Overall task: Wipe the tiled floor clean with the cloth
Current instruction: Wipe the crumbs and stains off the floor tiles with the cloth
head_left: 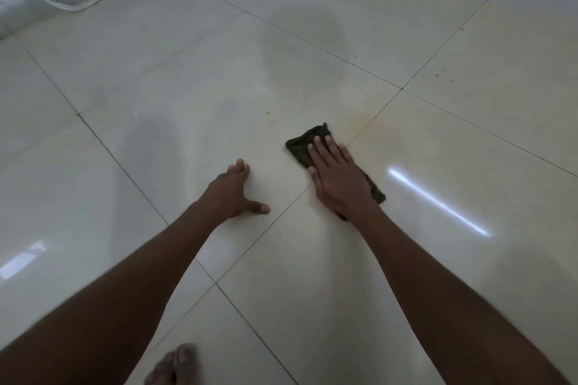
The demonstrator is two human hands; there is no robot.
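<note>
The right hand (339, 180) lies flat with straight fingers pressing the dark cloth (301, 147) onto the tiled floor (187, 78) beside a grout line; the stroke should keep even palm pressure and run toward the small orange specks (438, 75) farther out. The left hand (233, 194) braces on the tile, fingers spread, holding nothing. The cloth appears folded and dark green, though dim light leaves its colour uncertain.

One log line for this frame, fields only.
right hand flat on cloth | left hand braced on floor | orange specks remain
</note>
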